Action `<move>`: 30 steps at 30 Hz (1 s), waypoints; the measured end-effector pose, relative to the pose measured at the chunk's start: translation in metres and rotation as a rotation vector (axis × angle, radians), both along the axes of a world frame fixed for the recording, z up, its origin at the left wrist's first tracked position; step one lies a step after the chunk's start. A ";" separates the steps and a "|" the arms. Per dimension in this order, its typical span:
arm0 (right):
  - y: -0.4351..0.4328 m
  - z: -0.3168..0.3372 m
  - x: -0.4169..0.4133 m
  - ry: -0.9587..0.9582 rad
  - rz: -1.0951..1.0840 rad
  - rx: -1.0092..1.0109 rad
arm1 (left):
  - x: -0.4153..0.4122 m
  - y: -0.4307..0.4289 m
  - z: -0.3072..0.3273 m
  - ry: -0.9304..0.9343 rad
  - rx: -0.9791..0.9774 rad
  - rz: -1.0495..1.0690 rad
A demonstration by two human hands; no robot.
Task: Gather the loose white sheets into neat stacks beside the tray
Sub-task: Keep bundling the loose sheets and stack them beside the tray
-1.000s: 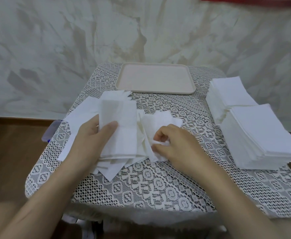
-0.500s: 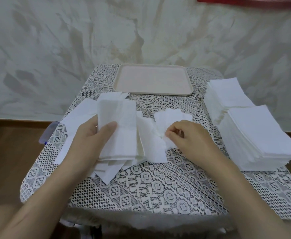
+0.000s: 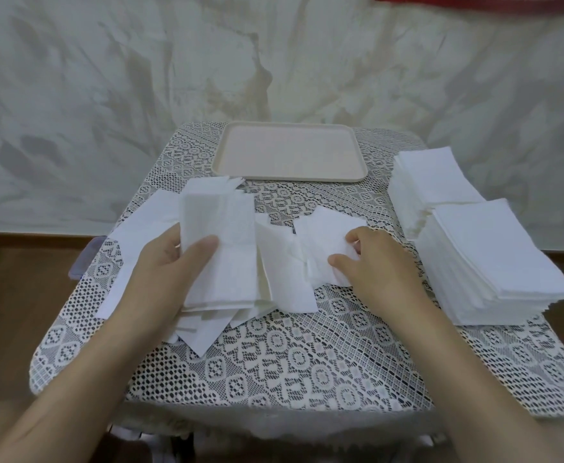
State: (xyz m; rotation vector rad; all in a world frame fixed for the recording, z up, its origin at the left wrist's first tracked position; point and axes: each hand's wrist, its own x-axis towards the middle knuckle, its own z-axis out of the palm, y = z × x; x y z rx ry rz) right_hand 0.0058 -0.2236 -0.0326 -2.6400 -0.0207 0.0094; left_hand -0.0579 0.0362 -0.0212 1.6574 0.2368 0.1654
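On the desk [image 3: 273, 362], left side, your left hand [image 3: 170, 262] grips a bundle of white sheets [image 3: 220, 248], thumb on top, over the loose pile [image 3: 287, 282], your right hand [image 3: 377, 262] pinches one crumpled sheet [image 3: 324, 235] mid-desk in front of the tray [image 3: 290, 152], two neat stacks [image 3: 494, 248] far right.
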 end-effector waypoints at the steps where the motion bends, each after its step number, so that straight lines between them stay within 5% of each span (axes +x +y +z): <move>1: 0.002 0.001 0.001 0.000 0.000 0.010 | 0.000 0.000 0.000 0.000 0.003 0.001; 7: 0.008 -0.001 0.004 -0.034 0.011 0.188 | 0.001 0.001 -0.001 0.014 -0.037 -0.004; 12: 0.004 0.009 0.004 -0.034 0.112 0.582 | 0.002 0.002 0.000 0.022 -0.081 0.012; 18: 0.002 0.007 -0.011 0.066 0.177 0.184 | 0.002 0.002 -0.001 -0.001 -0.094 0.001; 30: -0.008 0.013 -0.012 -0.015 0.082 0.253 | 0.001 0.001 0.002 -0.015 -0.106 -0.008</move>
